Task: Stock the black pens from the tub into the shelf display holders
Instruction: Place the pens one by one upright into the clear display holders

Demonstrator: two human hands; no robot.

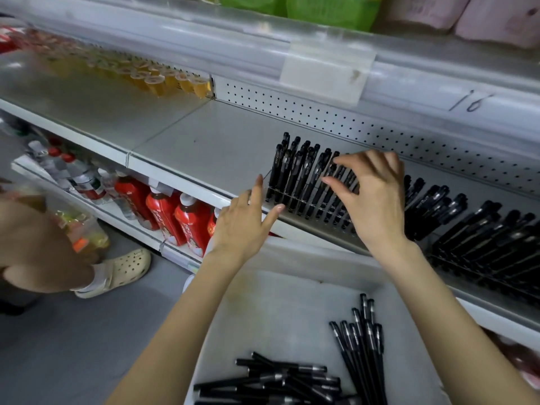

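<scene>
A grey metal shelf (181, 135) with a perforated back panel (321, 112) runs across the view, and its left half is bare metal. Below its front edge sits a pale tub (277, 311), held close under both forearms. On the lower shelf, to the left, stand red bottles (175, 211), and beside them on the floor is another person's foot in a cream clog (125, 267). Along the shelf's front edge, right of centre, a clear display holder (287, 197) carries rows of black pens (295, 171) standing tilted with their caps up. A second holder (467, 270) towards the right end is packed with more pens (482, 229). The right hand (374, 200) hangs over the first holder, its fingers spread and bent, with the fingertips (336, 160) at the pen caps and no pen pinched between them. The left hand (242, 226) is spread at the holder's left end, its forefinger raised beside the outermost pens and its thumb near the holder's front. In the tub, loose pens (280, 381) lie heaped at the near edge, and a small bundle (362, 340) lies near the right wall.
</scene>
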